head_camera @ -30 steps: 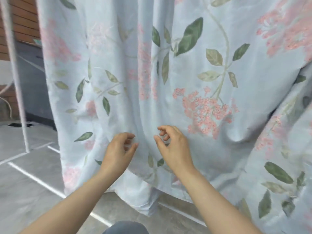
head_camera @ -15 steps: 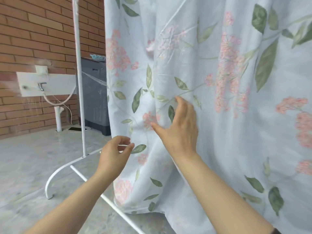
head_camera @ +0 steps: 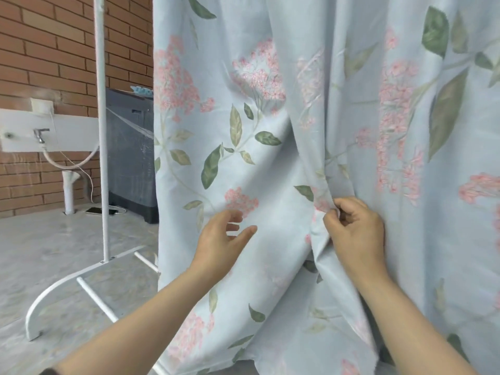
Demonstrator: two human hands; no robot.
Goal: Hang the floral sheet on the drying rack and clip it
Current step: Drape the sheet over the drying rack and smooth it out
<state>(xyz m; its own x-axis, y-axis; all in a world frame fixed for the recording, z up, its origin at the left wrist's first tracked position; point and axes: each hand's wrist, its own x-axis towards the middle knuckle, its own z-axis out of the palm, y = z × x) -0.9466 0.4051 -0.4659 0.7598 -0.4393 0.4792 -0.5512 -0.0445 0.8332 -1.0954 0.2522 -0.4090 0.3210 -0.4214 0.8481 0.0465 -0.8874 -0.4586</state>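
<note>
Floral sheet [head_camera: 270, 158] hangs in folds just beside the drying rack [head_camera: 101, 131]'s left post, nearly to the floor [head_camera: 67, 253]; its top is out of view. The right hand [head_camera: 357, 234] pinches a fold between thumb and curled fingers. The left hand [head_camera: 219, 247] is close to the sheet, fingers loose, holding nothing. It would be best to draw that fold sideways, smoothing creases before clipping. One sheet, one rack, two hands; no clip shows.

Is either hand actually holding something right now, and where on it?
The right hand pinches a hanging fold of the floral sheet; the left hand holds nothing.
</note>
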